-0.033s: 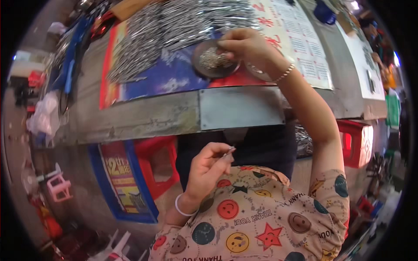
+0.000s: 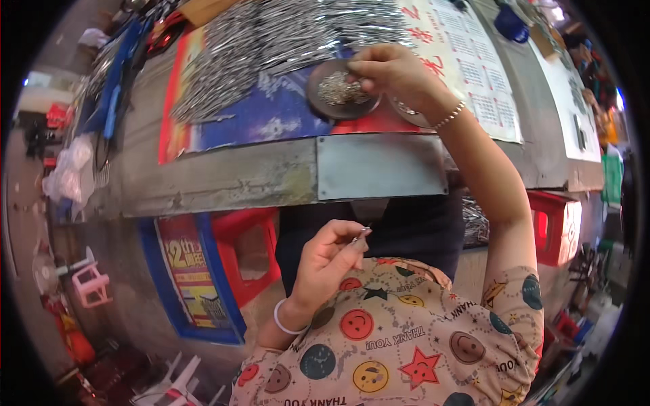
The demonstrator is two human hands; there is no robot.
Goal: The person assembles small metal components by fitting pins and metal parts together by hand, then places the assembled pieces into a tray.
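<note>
Now — my right hand (image 2: 389, 71) picks in the dish of small metal bits (image 2: 338, 89) | my left hand (image 2: 330, 260) pinches a thin metal piece (image 2: 361, 233) — nothing has shifted.

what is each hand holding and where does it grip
Left hand pinches a thin silver metal pin near its end. Right hand picks among small metal pieces in the round dark dish.
</note>
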